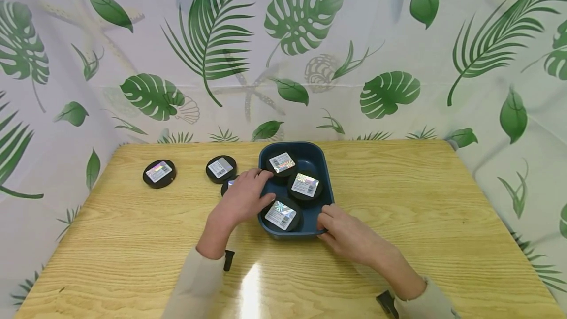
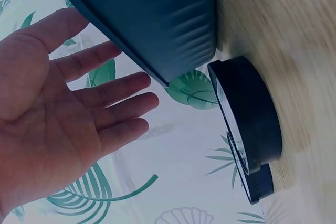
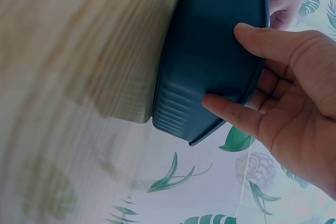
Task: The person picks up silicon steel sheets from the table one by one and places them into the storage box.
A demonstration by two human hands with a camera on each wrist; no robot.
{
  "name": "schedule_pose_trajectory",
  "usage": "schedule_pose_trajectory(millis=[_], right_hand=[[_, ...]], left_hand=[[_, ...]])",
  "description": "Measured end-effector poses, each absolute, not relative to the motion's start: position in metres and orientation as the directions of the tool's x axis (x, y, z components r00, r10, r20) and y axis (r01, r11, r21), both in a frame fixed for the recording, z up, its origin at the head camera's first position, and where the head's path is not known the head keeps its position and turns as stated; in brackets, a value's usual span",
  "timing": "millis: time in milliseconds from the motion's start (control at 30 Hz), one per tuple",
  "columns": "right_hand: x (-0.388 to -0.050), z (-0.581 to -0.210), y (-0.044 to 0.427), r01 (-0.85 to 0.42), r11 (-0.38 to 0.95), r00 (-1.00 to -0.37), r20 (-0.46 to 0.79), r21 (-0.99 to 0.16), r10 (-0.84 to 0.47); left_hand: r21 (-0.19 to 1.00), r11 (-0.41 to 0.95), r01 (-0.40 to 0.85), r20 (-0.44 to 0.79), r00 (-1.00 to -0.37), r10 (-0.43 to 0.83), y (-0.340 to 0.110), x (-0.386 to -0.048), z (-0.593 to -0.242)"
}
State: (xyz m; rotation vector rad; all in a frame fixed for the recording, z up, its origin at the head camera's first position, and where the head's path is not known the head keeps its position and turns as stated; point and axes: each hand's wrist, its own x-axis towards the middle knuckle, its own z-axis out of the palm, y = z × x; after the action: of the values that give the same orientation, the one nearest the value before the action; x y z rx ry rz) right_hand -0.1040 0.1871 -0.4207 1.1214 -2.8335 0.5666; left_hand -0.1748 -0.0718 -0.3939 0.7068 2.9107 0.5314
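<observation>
In the head view a blue bin (image 1: 315, 161) holds three black round discs with shiny white labels, one at the back (image 1: 282, 162), one in the middle (image 1: 304, 185) and one at the front left (image 1: 281, 215). My left hand (image 1: 241, 198) is over the bin's left rim; in the left wrist view its fingers are spread and straight, beside the bin's wall (image 2: 157, 14), holding nothing. My right hand (image 1: 352, 234) grips the bin's front right corner, with thumb and a finger against the outer wall (image 3: 205, 51) and other fingers over the rim.
Left of the bin, one black disc (image 1: 221, 169) lies near another (image 1: 226, 187) partly hidden by my left hand. A further disc (image 1: 159, 174) lies farther left. Leaf-printed cloth (image 1: 345, 53) stands behind the wooden table (image 1: 412, 201).
</observation>
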Motion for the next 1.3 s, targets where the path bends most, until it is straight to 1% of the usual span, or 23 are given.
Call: schedule_pose_trajectory(millis=[200, 467, 600, 733, 833, 1000, 1300], right_hand=[[-0.104, -0.421, 0.187, -0.667, 0.674, -0.739, 0.168, -0.318, -0.652], [-0.104, -0.422, 0.187, -0.661, 0.677, -0.743, 0.158, -0.324, -0.65], [-0.104, -0.421, 0.187, -0.658, 0.676, -0.744, 0.149, -0.331, -0.651], [-0.104, -0.421, 0.188, -0.654, 0.679, -0.747, 0.142, -0.333, -0.65], [-0.104, -0.421, 0.188, -0.657, 0.676, -0.745, 0.15, -0.332, -0.65], [-0.104, -0.422, 0.187, -0.666, 0.673, -0.74, 0.174, -0.322, -0.65], [-0.104, -0.421, 0.187, -0.663, 0.673, -0.741, 0.158, -0.327, -0.653]], left_hand=[[0.366, 0.84, 0.4, -0.013, -0.901, 0.434, -0.077, -0.177, -0.396], [0.376, 0.837, 0.399, 0.044, -0.909, 0.413, -0.087, -0.182, -0.399], [0.378, 0.836, 0.397, 0.09, -0.915, 0.393, -0.091, -0.184, -0.399], [0.385, 0.829, 0.405, 0.177, -0.914, 0.364, -0.094, -0.187, -0.399], [0.391, 0.829, 0.399, 0.214, -0.916, 0.34, -0.096, -0.188, -0.399], [0.379, 0.85, 0.367, 0.2, -0.929, 0.312, -0.101, -0.189, -0.4], [0.362, 0.864, 0.351, 0.213, -0.933, 0.29, -0.113, -0.194, -0.403]])
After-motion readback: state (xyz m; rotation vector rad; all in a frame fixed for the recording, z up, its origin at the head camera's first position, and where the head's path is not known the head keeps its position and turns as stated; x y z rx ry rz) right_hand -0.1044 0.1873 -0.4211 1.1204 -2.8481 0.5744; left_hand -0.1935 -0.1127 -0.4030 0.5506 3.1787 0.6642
